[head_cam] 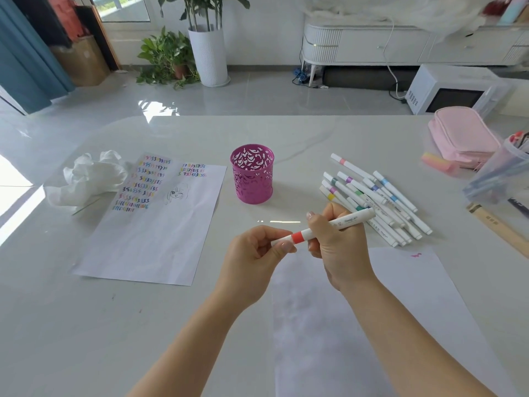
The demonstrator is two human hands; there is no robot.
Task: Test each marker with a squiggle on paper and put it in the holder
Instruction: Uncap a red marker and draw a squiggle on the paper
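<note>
A white marker with an orange-red band (300,236) is held level above the table between both hands. My right hand (337,247) grips its barrel. My left hand (254,253) pinches the cap end. Under them lies a white sheet of paper (400,296) with one pink squiggle (416,255) near its far corner. The magenta cut-out metal holder (252,174) stands upright farther back and looks empty. A pile of several white markers with coloured bands (375,196) lies to the right of the holder.
A second sheet (160,230) covered with coloured squiggles and a small sketch lies at the left, beside a crumpled white tissue (88,176). At the right edge are a pink pencil case (463,136), a clear tub of pens (498,173), a pink eraser (438,163) and a wooden ruler (498,227).
</note>
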